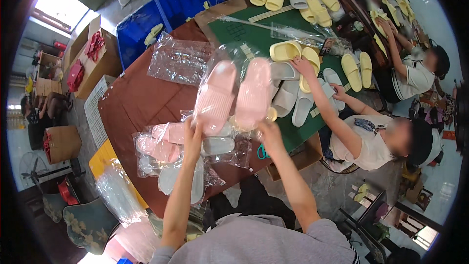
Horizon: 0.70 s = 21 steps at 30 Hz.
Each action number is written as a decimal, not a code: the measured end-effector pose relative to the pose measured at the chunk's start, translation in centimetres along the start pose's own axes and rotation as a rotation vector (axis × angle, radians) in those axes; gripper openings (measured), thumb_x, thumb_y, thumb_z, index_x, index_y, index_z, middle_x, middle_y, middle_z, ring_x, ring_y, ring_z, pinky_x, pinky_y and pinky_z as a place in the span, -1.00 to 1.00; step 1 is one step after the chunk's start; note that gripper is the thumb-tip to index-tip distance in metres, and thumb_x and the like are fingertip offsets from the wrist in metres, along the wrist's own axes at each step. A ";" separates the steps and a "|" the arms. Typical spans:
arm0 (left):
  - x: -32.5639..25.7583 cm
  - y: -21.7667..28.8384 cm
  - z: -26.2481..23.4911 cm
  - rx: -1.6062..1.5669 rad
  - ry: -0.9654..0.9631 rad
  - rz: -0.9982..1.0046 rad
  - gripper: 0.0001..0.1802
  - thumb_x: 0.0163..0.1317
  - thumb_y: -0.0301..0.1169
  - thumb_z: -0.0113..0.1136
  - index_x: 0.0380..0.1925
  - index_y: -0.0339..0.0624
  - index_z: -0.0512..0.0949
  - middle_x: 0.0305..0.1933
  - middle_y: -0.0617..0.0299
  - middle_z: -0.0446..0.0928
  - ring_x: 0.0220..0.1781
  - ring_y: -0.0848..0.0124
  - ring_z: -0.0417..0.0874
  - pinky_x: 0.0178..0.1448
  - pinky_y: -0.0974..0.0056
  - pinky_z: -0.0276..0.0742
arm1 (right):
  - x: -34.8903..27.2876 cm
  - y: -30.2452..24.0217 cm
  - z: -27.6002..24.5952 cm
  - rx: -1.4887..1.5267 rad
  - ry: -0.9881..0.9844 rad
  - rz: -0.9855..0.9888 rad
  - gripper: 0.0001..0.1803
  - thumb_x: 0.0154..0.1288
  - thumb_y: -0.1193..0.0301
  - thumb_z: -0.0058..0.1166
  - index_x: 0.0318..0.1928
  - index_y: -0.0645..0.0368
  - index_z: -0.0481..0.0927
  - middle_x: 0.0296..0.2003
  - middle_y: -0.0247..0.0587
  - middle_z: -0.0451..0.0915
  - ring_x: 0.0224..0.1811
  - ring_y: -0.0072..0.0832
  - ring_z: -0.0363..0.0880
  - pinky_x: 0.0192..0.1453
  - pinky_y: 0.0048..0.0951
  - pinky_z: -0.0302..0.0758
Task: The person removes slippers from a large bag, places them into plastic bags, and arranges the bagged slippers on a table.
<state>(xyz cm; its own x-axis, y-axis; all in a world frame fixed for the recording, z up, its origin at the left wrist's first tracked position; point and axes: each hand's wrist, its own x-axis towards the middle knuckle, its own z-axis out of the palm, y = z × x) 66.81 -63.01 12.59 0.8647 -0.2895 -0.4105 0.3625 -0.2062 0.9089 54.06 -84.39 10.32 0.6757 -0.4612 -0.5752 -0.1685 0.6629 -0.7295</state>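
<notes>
The left hand (194, 132) grips the heel of one pink slipper (215, 97), the right hand (267, 132) the heel of the other pink slipper (253, 93); both slippers stand toes up, side by side (soles toward the camera), above the desk (141, 100).

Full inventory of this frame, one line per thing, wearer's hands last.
pink foam slippers: two, pink, held up side by side, soles facing the camera
bagged slippers: several, pink and white, in clear bags on the brown table
clear plastic bags: a stack, far side of brown table
yellow foam slippers: many, yellow, on green mat
grey foam slippers: several, beside the mat
blue plastic crates: two, floor
co-workers: three at the table
left hand: holds left slipper
right hand: holds right slipper
</notes>
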 end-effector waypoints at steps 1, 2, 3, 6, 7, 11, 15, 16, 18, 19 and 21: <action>2.5 1.8 2.4 -0.039 -0.040 0.037 -0.60 0.35 -0.27 0.02 0.08 -0.27 0.34 -0.25 0.23 0.49 -0.28 0.55 0.50 -0.31 0.39 0.52 | 2.4 -1.0 -1.7 0.134 -0.017 -0.113 -0.84 0.23 0.45 0.07 -0.18 0.21 0.53 -0.43 -0.50 0.45 -0.43 -0.68 0.37 -0.32 -0.55 0.35; 4.0 2.8 3.7 -0.073 -0.071 0.067 -0.62 0.34 -0.30 0.03 0.06 -0.29 0.38 -0.26 0.22 0.51 -0.29 0.53 0.53 -0.29 0.38 0.56 | 3.2 -2.0 -2.3 0.142 -0.019 -0.126 -0.80 0.22 0.46 0.08 -0.14 0.22 0.52 -0.43 -0.50 0.44 -0.43 -0.70 0.36 -0.34 -0.58 0.34; 4.8 2.6 3.9 -0.067 -0.071 0.075 -0.62 0.34 -0.30 0.03 0.06 -0.29 0.38 -0.26 0.22 0.51 -0.29 0.53 0.53 -0.29 0.38 0.56 | 3.7 -2.8 -2.4 0.150 -0.024 -0.139 -0.76 0.21 0.47 0.09 -0.10 0.23 0.51 -0.43 -0.50 0.43 -0.44 -0.72 0.34 -0.35 -0.61 0.32; 6.7 0.4 3.8 0.070 -0.102 -0.032 -0.64 0.34 -0.45 -0.04 0.09 -0.40 0.34 -0.25 0.01 0.60 -0.33 0.36 0.66 -0.29 0.32 0.65 | 2.5 1.4 -2.9 0.198 0.018 -0.036 -0.61 0.17 0.45 0.17 0.03 0.16 0.45 -0.40 -0.52 0.46 -0.48 -0.80 0.29 -0.44 -0.75 0.19; 6.2 -1.2 3.2 0.037 -0.095 -0.070 -0.65 0.34 -0.46 -0.04 0.09 -0.39 0.34 -0.24 -0.01 0.60 -0.31 0.36 0.66 -0.28 0.32 0.65 | 1.3 2.1 -2.6 0.192 0.047 0.021 -0.57 0.17 0.44 0.18 0.07 0.13 0.44 -0.39 -0.53 0.47 -0.48 -0.79 0.30 -0.44 -0.75 0.20; 5.1 -5.2 2.8 -0.009 -0.092 -0.236 -0.66 0.34 -0.44 -0.04 0.07 -0.36 0.34 -0.16 -0.03 0.60 -0.26 0.33 0.68 -0.25 0.36 0.63 | 0.7 4.8 -5.0 0.181 0.083 0.187 -0.46 0.14 0.51 0.15 0.16 0.04 0.38 -0.37 -0.51 0.48 -0.54 -0.76 0.29 -0.54 -0.72 0.21; 7.1 -7.0 4.6 -0.009 -0.150 -0.342 -0.53 0.31 -0.48 -0.01 0.20 -0.22 0.19 -0.07 -0.08 0.54 -0.15 0.14 0.66 -0.19 0.20 0.66 | 4.1 4.6 -6.7 0.073 0.121 0.162 -0.34 0.11 0.65 -0.14 0.26 -0.09 0.34 -0.32 -0.44 0.49 -0.60 -0.72 0.24 -0.59 -0.68 0.20; 7.8 -7.3 4.1 -0.064 -0.170 -0.391 -0.33 0.28 -0.49 0.02 0.34 -0.05 -0.02 0.07 -0.15 0.44 -0.12 0.04 0.64 -0.18 0.11 0.67 | 4.8 3.5 -5.3 0.009 0.175 0.142 -0.32 0.14 0.64 -0.19 0.30 -0.11 0.31 -0.32 -0.40 0.49 -0.66 -0.72 0.19 -0.64 -0.66 0.15; 7.8 -7.9 5.6 -0.060 -0.144 -0.423 -0.21 0.24 -0.45 0.07 0.37 -0.01 -0.14 0.15 -0.19 0.35 -0.13 -0.01 0.63 -0.17 0.05 0.66 | 5.7 0.7 -4.2 -0.162 0.159 -0.031 -0.27 0.15 0.66 -0.24 0.36 -0.17 0.24 -0.33 -0.47 0.48 -0.61 -0.75 0.18 -0.61 -0.66 0.16; 7.5 -8.0 6.1 -0.049 -0.120 -0.454 -0.09 0.21 -0.41 0.13 0.40 0.04 -0.25 0.24 -0.22 0.26 -0.13 -0.05 0.62 -0.16 -0.01 0.66 | 5.6 -1.0 -3.2 -0.197 0.129 -0.123 -0.26 0.15 0.66 -0.25 0.36 -0.17 0.24 -0.35 -0.50 0.47 -0.59 -0.76 0.19 -0.60 -0.67 0.16; 6.1 -6.7 9.3 -0.231 -0.214 -0.639 0.13 0.10 -0.24 0.25 0.39 0.23 -0.46 0.26 -0.18 0.23 -0.13 -0.03 0.60 -0.16 -0.06 0.64 | 5.5 -3.2 -4.5 -0.188 0.133 -0.129 -0.30 0.15 0.66 -0.27 0.32 -0.13 0.32 -0.34 -0.53 0.47 -0.57 -0.78 0.18 -0.58 -0.70 0.15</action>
<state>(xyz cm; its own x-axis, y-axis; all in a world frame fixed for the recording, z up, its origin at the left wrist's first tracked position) 66.41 -72.04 3.28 0.3794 -0.3601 -0.8523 0.8609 -0.2000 0.4677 55.03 -91.69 7.83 0.6020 -0.6167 -0.5072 -0.2260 0.4776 -0.8490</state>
